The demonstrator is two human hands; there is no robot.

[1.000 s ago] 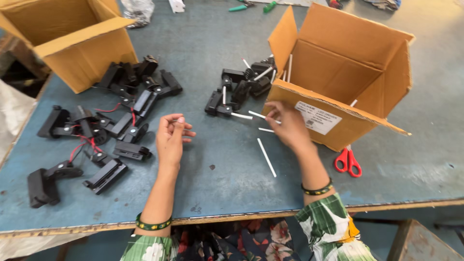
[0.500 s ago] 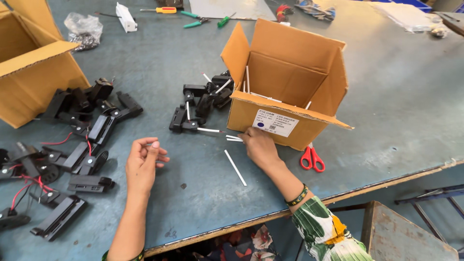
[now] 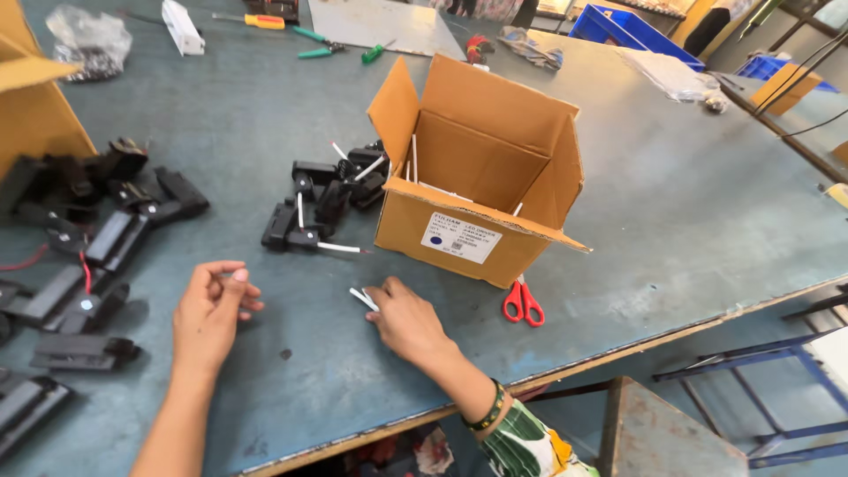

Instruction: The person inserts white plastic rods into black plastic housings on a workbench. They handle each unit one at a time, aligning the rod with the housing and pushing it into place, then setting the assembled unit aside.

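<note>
Nearest in, the right hand (image 3: 408,320) lies knuckles-up on the blue-grey table (image 3: 671,221), fingertips pinching short white tubes (image 3: 363,299) that poke out at its ten o'clock, flat on the surface. At its nine o'clock, well apart, the left hand (image 3: 208,311) hovers half curled, thumb and fingertips drawn together; whether anything sits between them, I cannot tell. At three o'clock from the right hand, red-handled scissors (image 3: 523,302) rest against the foot of an open cardboard box (image 3: 481,172), which stands at one o'clock with white tubes leaning inside it. Just left of that box, at twelve o'clock, a cluster of black plastic housings (image 3: 322,199) carries more white tubes. Out at nine to ten o'clock, a bigger scatter of black housings with red wires (image 3: 88,256). Far back at eleven o'clock, screwdrivers (image 3: 309,35).
</note>
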